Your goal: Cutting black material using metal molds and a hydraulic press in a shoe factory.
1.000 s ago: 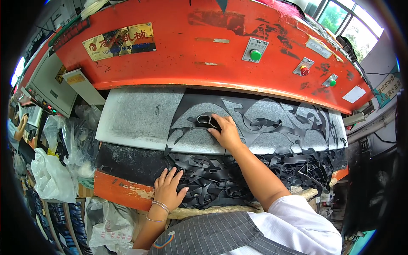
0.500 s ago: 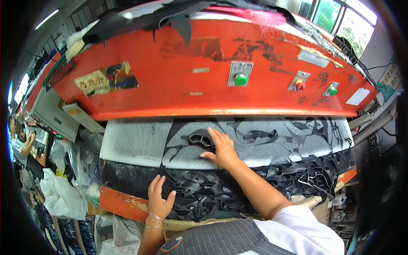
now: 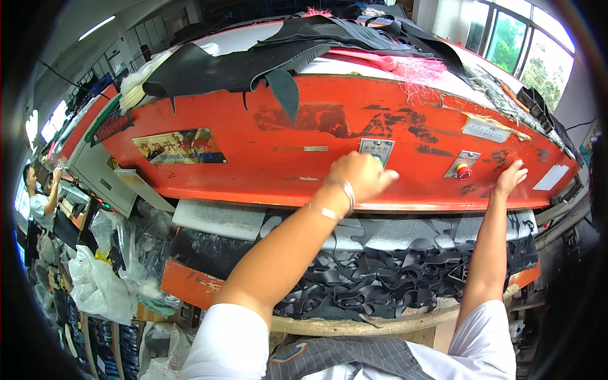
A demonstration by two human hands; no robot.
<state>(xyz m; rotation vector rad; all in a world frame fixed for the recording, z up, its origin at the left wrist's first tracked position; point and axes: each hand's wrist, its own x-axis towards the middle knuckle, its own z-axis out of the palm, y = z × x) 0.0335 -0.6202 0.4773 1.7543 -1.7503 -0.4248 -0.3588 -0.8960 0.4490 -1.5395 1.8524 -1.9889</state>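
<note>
Both my arms reach up to the red front of a large press (image 3: 253, 136). My left hand (image 3: 360, 180) is at the middle button plate (image 3: 384, 147) and covers most of its green button; its thumb sticks out to the right, and the other fingers are partly hidden. My right hand (image 3: 508, 179) lies over the place of the right-hand green button, with its fingers stretched, and hides that button. Neither hand shows anything held. Between them sits a red stop button (image 3: 464, 171). Below, grey-white sheet material (image 3: 218, 218) runs under the press head.
Black scraps (image 3: 361, 285) are heaped along the front of the bed. A metal outline tool (image 3: 457, 272) lies among them at the right. Black sheets (image 3: 221, 69) drape over the press top. Plastic bags (image 3: 95, 285) and another person (image 3: 44, 196) are at the left.
Both hands have left the bed area and risen to the buttons on the red front. The view has tilted up. The small dark cutting die seen on the sheet before is out of sight.
</note>
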